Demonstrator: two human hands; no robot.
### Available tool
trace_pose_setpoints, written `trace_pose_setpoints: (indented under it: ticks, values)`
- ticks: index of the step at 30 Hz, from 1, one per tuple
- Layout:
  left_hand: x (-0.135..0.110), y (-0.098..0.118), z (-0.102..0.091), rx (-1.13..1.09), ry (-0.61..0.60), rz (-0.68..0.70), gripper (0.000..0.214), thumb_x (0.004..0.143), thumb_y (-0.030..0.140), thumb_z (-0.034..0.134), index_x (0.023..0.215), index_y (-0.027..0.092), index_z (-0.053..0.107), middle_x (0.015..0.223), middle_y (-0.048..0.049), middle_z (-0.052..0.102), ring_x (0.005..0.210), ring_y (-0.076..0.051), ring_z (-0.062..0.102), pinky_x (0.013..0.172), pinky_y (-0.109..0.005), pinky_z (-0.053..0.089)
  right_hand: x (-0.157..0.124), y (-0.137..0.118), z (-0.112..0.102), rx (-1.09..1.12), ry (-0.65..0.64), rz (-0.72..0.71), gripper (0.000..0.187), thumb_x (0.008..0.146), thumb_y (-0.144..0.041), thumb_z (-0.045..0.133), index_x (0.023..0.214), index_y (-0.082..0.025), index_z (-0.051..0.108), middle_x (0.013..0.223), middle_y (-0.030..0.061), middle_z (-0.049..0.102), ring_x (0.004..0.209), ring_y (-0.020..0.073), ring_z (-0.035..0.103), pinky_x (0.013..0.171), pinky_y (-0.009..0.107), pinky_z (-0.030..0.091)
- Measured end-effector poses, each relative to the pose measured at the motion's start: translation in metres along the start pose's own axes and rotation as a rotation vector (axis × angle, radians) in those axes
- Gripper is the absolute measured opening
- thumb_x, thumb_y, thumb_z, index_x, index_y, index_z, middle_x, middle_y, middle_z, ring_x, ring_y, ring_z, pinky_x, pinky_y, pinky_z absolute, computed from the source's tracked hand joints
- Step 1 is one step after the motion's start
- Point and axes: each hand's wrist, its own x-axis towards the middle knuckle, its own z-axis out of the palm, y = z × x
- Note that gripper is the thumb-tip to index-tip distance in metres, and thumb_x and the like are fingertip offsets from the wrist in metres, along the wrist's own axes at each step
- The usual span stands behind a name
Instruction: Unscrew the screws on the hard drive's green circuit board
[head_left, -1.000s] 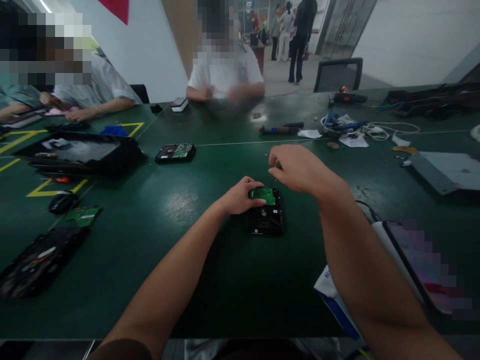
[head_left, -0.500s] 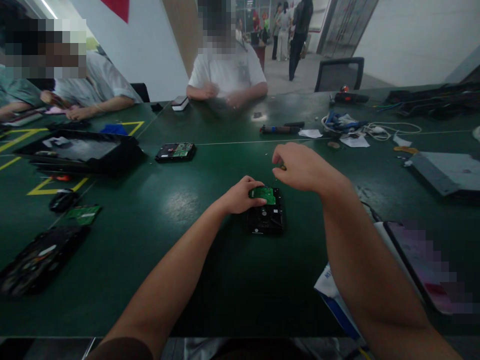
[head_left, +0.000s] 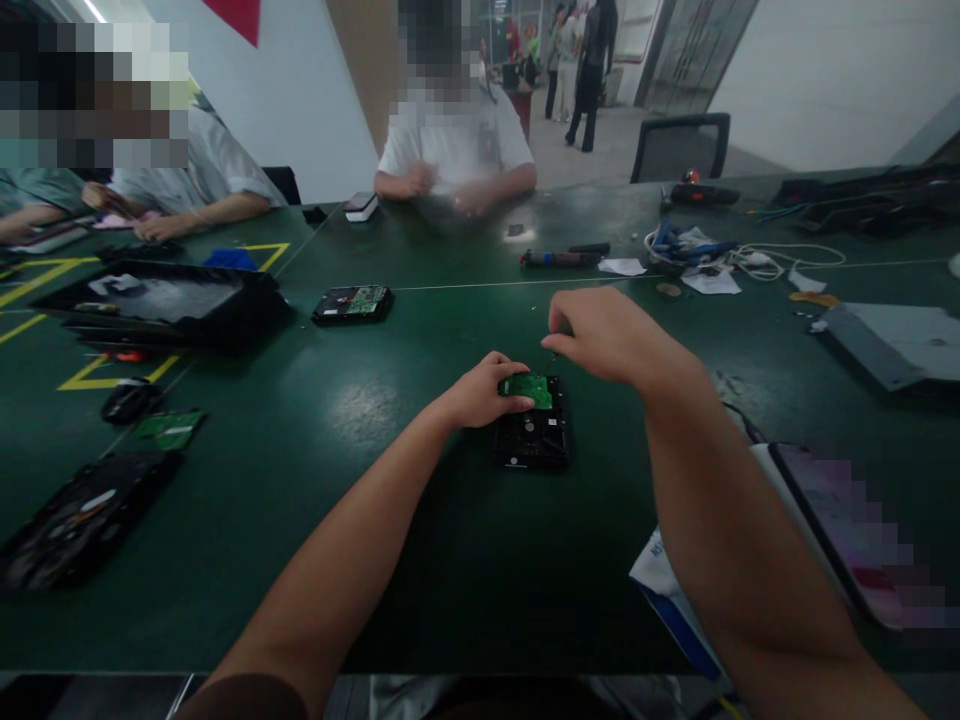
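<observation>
A black hard drive [head_left: 531, 440] with a green circuit board [head_left: 538, 390] at its far end lies on the green table. My left hand [head_left: 491, 392] is closed on its left side, the thumb over the board and the fingers along the far edge. Just beyond the drive's far right corner, my right hand [head_left: 592, 330] hangs with fingers curled and fingertips pinched together. A thin dark thing seems to show below those fingertips, too small to name; the palm is turned away from view.
Another hard drive [head_left: 352, 304] lies further back. Left are a black tray [head_left: 161, 300], a loose circuit board [head_left: 171, 430] and a large dark drive part [head_left: 82, 520]. Right are a phone [head_left: 832, 530] and a grey metal case [head_left: 892, 345]. A person [head_left: 454, 150] sits opposite.
My right hand's fingers have turned slightly, and a small yellowish thing seen between them earlier is now hidden. My left hand and the hard drive stay in place.
</observation>
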Motion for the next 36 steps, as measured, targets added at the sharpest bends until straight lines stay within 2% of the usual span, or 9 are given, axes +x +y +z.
trace_pose_setpoints:
  ticks: [3, 8, 10, 13, 19, 21, 26, 32, 36]
  values:
    - [0.000, 0.001, 0.000, -0.003, -0.002, -0.001, 0.064, 0.087, 0.049, 0.076, 0.144, 0.023, 0.061, 0.134, -0.0111, 0.054, 0.118, -0.029, 0.062, 0.111, -0.048, 0.050, 0.001, 0.001, 0.001, 0.008, 0.014, 0.002, 0.017, 0.095, -0.034, 0.066, 0.094, -0.018, 0.073, 0.093, 0.0116, 0.075, 0.088, 0.0281, 0.068, 0.075, 0.039, 0.044]
    - [-0.001, 0.003, -0.001, 0.000, 0.009, 0.029, 0.065, 0.087, 0.048, 0.075, 0.144, 0.020, 0.062, 0.133, -0.0130, 0.055, 0.121, -0.030, 0.061, 0.113, -0.048, 0.048, 0.000, 0.004, 0.002, 0.073, -0.003, -0.109, 0.015, 0.087, -0.019, 0.064, 0.100, -0.018, 0.071, 0.104, 0.0107, 0.076, 0.094, 0.0257, 0.068, 0.080, 0.036, 0.046]
    - [-0.001, 0.003, -0.001, -0.004, 0.010, 0.016, 0.065, 0.087, 0.049, 0.076, 0.144, 0.020, 0.062, 0.134, -0.0128, 0.054, 0.119, -0.030, 0.061, 0.112, -0.048, 0.048, 0.001, 0.006, 0.003, 0.034, 0.002, -0.048, 0.013, 0.091, -0.026, 0.063, 0.097, -0.018, 0.072, 0.101, 0.0114, 0.077, 0.092, 0.0274, 0.069, 0.079, 0.038, 0.047]
    - [-0.001, 0.003, -0.001, 0.003, 0.005, -0.010, 0.066, 0.087, 0.051, 0.075, 0.145, 0.022, 0.061, 0.135, -0.0119, 0.054, 0.117, -0.029, 0.062, 0.109, -0.047, 0.050, 0.004, 0.008, 0.006, -0.021, 0.030, 0.051, 0.022, 0.095, -0.036, 0.059, 0.094, -0.018, 0.071, 0.096, 0.0135, 0.076, 0.090, 0.0301, 0.070, 0.076, 0.040, 0.047]
    - [-0.001, 0.001, -0.001, 0.013, 0.000, 0.019, 0.066, 0.088, 0.051, 0.075, 0.144, 0.021, 0.061, 0.133, -0.0119, 0.054, 0.116, -0.028, 0.061, 0.109, -0.046, 0.050, 0.003, 0.013, 0.006, 0.065, 0.031, -0.088, 0.014, 0.088, -0.020, 0.061, 0.099, -0.018, 0.070, 0.106, 0.0117, 0.075, 0.096, 0.0269, 0.068, 0.082, 0.037, 0.048]
    - [-0.001, 0.001, -0.001, 0.013, -0.002, 0.016, 0.067, 0.088, 0.052, 0.074, 0.145, 0.020, 0.061, 0.133, -0.0123, 0.054, 0.116, -0.028, 0.061, 0.109, -0.046, 0.050, 0.003, 0.012, 0.004, 0.039, 0.023, -0.036, 0.013, 0.092, -0.025, 0.061, 0.098, -0.018, 0.070, 0.101, 0.0120, 0.075, 0.094, 0.0275, 0.068, 0.081, 0.039, 0.048]
    - [-0.001, 0.001, -0.002, 0.014, -0.011, 0.005, 0.066, 0.087, 0.053, 0.074, 0.144, 0.023, 0.061, 0.136, -0.0118, 0.053, 0.117, -0.029, 0.061, 0.109, -0.048, 0.050, 0.004, 0.011, 0.004, -0.033, 0.039, 0.069, 0.027, 0.098, -0.041, 0.058, 0.094, -0.019, 0.072, 0.093, 0.0131, 0.075, 0.088, 0.0300, 0.069, 0.077, 0.042, 0.048]
    - [0.000, 0.001, -0.002, 0.026, -0.010, 0.008, 0.065, 0.088, 0.052, 0.075, 0.144, 0.024, 0.061, 0.135, -0.0112, 0.054, 0.119, -0.029, 0.061, 0.111, -0.048, 0.049, 0.002, 0.013, 0.005, 0.092, 0.010, -0.106, 0.015, 0.085, -0.025, 0.068, 0.099, -0.019, 0.072, 0.103, 0.0098, 0.076, 0.092, 0.0251, 0.067, 0.080, 0.037, 0.048]
    - [-0.001, 0.002, -0.001, 0.017, -0.005, 0.013, 0.064, 0.088, 0.050, 0.076, 0.144, 0.023, 0.061, 0.134, -0.0114, 0.054, 0.118, -0.028, 0.061, 0.111, -0.047, 0.049, 0.001, 0.016, 0.003, 0.082, 0.006, -0.086, 0.016, 0.086, -0.026, 0.071, 0.100, -0.019, 0.074, 0.100, 0.0083, 0.077, 0.093, 0.0256, 0.069, 0.081, 0.037, 0.047]
